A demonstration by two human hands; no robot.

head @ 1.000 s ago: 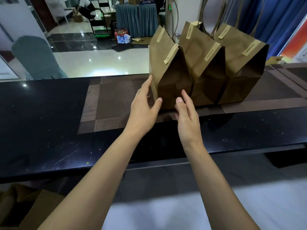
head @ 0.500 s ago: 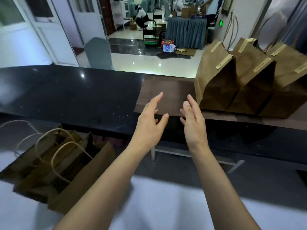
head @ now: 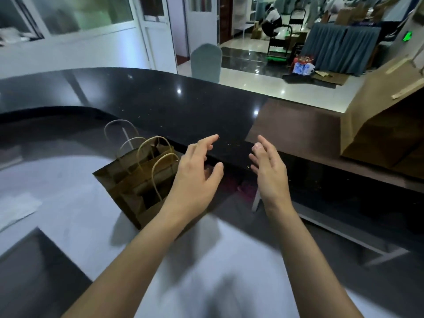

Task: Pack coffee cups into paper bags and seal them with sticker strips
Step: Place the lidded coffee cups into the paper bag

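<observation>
Now both hands [head: 231, 173] empty, open bags [head: 135, 177] below-left

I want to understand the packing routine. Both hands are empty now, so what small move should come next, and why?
Probably the left hand should reach down to the rope handles of the open paper bags standing below the black counter. Both it and the right hand hold nothing, fingers relaxed, and the left is nearest those bags. A sealed bag already stands on the counter at right, so an unfilled one seems next.
</observation>
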